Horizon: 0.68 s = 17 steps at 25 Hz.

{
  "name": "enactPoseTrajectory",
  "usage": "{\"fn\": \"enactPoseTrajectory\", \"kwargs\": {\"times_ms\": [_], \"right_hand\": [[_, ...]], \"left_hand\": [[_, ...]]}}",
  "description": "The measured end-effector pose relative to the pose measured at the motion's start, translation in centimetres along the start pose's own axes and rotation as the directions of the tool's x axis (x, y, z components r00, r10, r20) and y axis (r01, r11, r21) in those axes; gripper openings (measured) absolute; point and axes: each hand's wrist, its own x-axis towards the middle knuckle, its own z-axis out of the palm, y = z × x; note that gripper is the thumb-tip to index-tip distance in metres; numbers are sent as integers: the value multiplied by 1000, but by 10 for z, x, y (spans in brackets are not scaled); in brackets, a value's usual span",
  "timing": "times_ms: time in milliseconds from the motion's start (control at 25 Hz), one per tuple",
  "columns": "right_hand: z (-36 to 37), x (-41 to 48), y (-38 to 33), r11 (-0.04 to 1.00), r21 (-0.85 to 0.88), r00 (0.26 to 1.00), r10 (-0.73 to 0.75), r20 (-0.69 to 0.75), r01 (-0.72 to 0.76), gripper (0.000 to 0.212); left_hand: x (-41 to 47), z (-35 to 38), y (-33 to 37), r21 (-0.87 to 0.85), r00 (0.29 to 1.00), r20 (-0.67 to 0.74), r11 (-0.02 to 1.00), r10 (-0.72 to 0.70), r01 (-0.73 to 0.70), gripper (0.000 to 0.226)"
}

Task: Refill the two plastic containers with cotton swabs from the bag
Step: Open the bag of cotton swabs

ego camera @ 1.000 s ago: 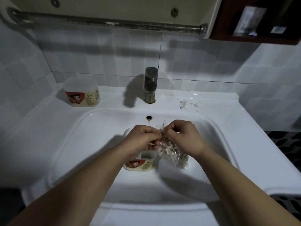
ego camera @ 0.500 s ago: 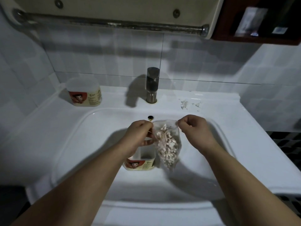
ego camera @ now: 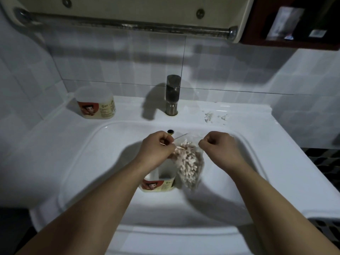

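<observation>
a: white tiled wall [ego camera: 119, 61] behind, white sink [ego camera: 266, 144] below. where is the clear bag [ego camera: 191, 173]?
b: it hangs over the basin between both hands, its mouth held apart. the cotton swabs [ego camera: 185, 157] fill its lower part.
a: how do the hands hold it?
b: the left hand [ego camera: 156, 150] pinches the left edge of the mouth with curled fingers; the right hand [ego camera: 220, 150] pinches the right edge the same way.
a: and the containers?
b: the open container [ego camera: 161, 183] stands in the basin, just left of the bag. the lidded container [ego camera: 95, 103] stands on the ledge at the back left, well apart, left of the tap [ego camera: 173, 94].
</observation>
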Motion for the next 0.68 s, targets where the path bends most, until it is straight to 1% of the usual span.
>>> {"fn": "enactPoseTrajectory", "kwargs": {"times_ms": [160,200,320,440,480,520,560,600,640,680], "right_hand": [[-11,3,6,999,-32,999,35,-41,-36,15],[-12,4,8,999,-23,998,31,-58,-32,13],[-13,2,9,996,87,997,-11,-80,18,12],[-4,-5,3,976,125,981,-165,-100,177,13],[-2,-10,-2,959,100,961,-252,-114,264,16],[-1,-13,-8,927,48,925,-365,-108,372,19],[-1,-14,-13,872,-26,869,-489,-76,489,18],[-1,-12,-16,801,-104,805,-593,2,590,19],[-1,-11,-21,733,-170,752,-646,134,659,22],[-1,-9,-25,682,-226,717,-638,282,695,25]], "left_hand": [[4,-16,1,205,991,-86,975,103,-83,21],[4,-17,1,203,989,-103,976,106,-84,21],[4,-12,1,11,994,-103,999,36,-35,14],[2,-6,1,-20,996,-58,997,67,-69,16],[2,-5,1,-36,996,-46,996,75,-77,16],[3,-5,1,-50,996,-37,995,82,-84,16],[4,-4,1,-59,996,-29,995,84,-85,17],[4,-3,1,-68,996,-21,994,81,-82,18],[4,-2,1,-80,997,-15,994,77,-78,21],[3,-1,0,-81,997,-11,994,77,-78,25]]}}
